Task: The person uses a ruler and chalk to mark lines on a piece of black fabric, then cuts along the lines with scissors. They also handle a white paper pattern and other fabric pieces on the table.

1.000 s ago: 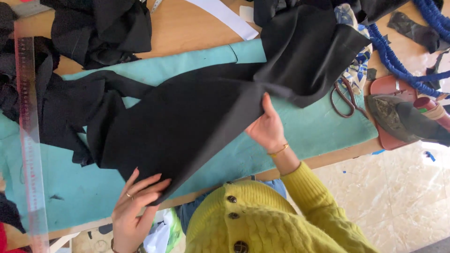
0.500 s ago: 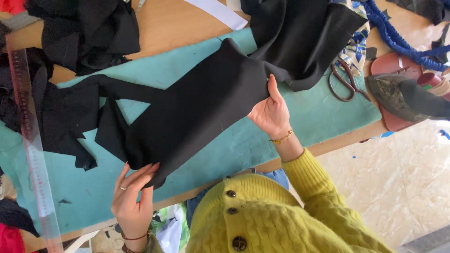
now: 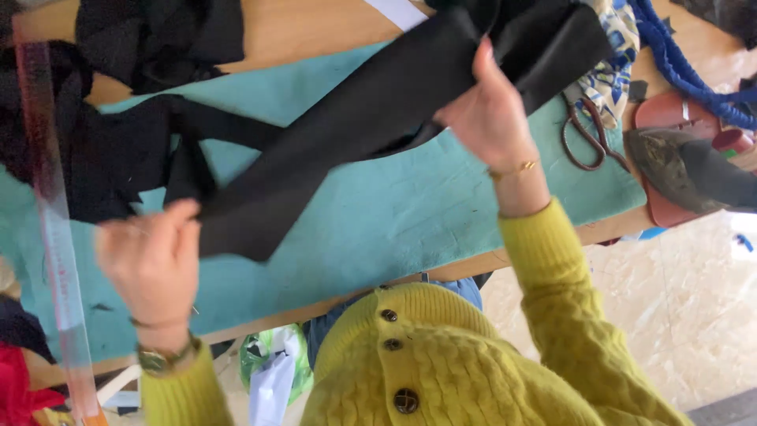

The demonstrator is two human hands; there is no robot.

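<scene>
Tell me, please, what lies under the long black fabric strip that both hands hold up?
Under the long black fabric strip, held by the left hand and right hand, lies a teal mat on the wooden table. The part directly beneath is hidden.

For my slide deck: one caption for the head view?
Both hands, left hand and right hand, stretch a black cloth above a teal mat.

Two hands [image 3: 158, 260], one pair of scissors [image 3: 587, 138], one clear ruler [image 3: 55, 237], one blue rope [image 3: 686, 67]
</scene>
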